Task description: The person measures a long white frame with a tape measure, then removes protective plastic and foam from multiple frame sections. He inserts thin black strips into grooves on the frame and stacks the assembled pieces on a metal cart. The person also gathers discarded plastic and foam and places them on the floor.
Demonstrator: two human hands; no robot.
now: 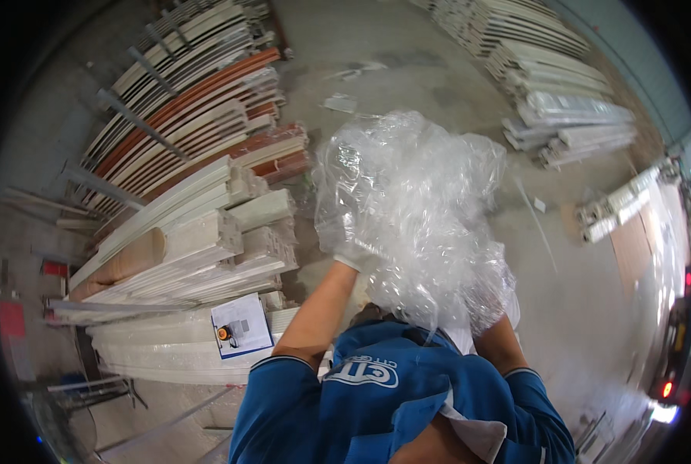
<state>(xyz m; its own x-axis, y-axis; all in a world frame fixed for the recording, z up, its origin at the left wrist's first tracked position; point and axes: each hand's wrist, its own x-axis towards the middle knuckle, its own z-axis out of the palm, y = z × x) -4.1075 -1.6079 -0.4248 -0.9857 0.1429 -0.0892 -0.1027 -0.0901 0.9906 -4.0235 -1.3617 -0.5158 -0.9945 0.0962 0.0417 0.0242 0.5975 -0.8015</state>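
Observation:
A big crumpled bundle of clear plastic film (423, 185) is held up in front of my body, between my two arms. My left hand (353, 254), in a whitish glove, grips the bundle at its near left side; the fingers are mostly covered by the film. On the near right side, my right hand (492, 298) is wrapped in the film and shows only dimly through it. The bundle's weight rests between both hands, above the floor.
On the left, racks hold long white and brown profiles (260, 209). A clipboard (242, 329) with papers and a small orange-and-black object lies on them. More wrapped profiles (578, 108) are stacked at the far right. Film scraps (341, 102) lie on the floor. A vehicle (678, 340) with red lights stands at right.

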